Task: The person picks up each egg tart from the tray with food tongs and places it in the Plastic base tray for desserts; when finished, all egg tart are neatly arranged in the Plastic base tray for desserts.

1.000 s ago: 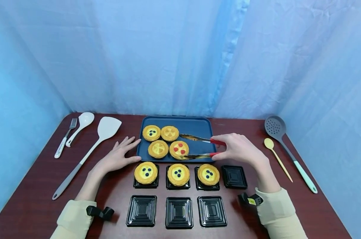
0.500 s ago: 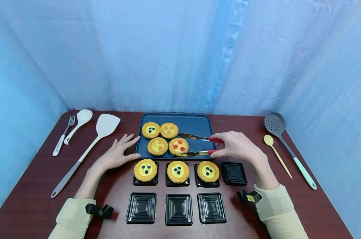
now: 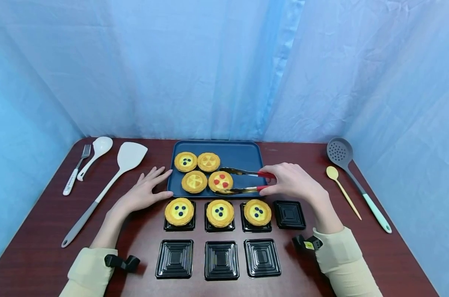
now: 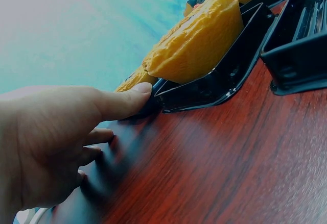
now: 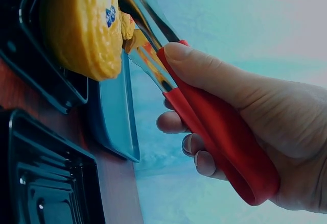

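My right hand (image 3: 293, 180) grips the red handles of metal tongs (image 5: 214, 127). The tongs' arms are spread either side of an egg tart with red pieces (image 3: 220, 181), on the blue tray (image 3: 243, 150). Beside that tart lie two tarts with yellow wedges (image 3: 194, 182) and one with blueberries (image 3: 185, 161). At the tray's left edge rests my left hand (image 3: 144, 192), fingers spread and holding nothing; in the left wrist view its thumb reaches the rim. In front of the tray, three blueberry tarts (image 3: 220, 213) sit in black square containers (image 3: 181, 228).
Several more black containers (image 3: 221, 260) stand nearer me, one (image 3: 289, 214) at the right of the tart row. On the left lie a fork (image 3: 76, 171), a white spoon (image 3: 98, 150) and a turner (image 3: 129, 159). A yellow spoon (image 3: 341, 187) and a skimmer (image 3: 343, 154) lie right.
The head view has shifted slightly. The tongs' spread arms stay around the tart with red pieces, the lower tip slightly further left along it. My left hand keeps its place at the tray.
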The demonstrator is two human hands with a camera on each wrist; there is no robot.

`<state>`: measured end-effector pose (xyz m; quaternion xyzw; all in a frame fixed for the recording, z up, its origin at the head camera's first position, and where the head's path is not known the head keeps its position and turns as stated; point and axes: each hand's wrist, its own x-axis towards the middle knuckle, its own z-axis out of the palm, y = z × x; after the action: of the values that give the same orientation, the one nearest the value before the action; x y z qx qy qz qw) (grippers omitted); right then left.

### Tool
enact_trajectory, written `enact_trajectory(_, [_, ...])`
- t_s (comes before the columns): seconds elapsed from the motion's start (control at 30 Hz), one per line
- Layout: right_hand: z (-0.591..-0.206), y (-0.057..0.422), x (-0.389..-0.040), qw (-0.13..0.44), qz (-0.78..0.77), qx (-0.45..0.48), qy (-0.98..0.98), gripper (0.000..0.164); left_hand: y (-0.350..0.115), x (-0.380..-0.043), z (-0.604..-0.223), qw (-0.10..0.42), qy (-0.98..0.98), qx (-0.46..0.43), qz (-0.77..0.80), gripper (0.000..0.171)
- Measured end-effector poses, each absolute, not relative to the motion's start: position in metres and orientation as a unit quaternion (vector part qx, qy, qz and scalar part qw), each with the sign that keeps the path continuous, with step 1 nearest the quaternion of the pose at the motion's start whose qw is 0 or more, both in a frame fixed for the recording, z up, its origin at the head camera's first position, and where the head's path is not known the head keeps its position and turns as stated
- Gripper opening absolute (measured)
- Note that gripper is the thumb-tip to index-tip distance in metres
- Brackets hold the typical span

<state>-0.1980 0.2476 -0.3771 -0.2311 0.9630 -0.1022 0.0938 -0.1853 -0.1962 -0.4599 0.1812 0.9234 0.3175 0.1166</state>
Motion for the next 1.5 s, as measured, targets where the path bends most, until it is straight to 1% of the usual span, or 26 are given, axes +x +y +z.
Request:
enact_trajectory(0.4, [-0.3763, 0.2455, -0.1979, 0.101, -0.1, -0.233, 0.962, 0.055, -0.196, -0.1857, -0.462, 0.113, 0.924, 0.181, 0.319, 0.08])
enact_trajectory(0.9, [-0.3765, 0.2433, -0.1972, 0.092, -0.093, -0.244, 0.961, 0.054, -0.1965, -0.1854, -0.4604, 0.114, 0.924, 0.182, 0.317, 0.08])
enact_trajectory(1.5, [-0.3758, 0.2432, -0.1966, 0.093, -0.083, -0.245, 0.962, 0.054, -0.1968, -0.1848, -0.4608, 0.112, 0.925, 0.18, 0.315, 0.081])
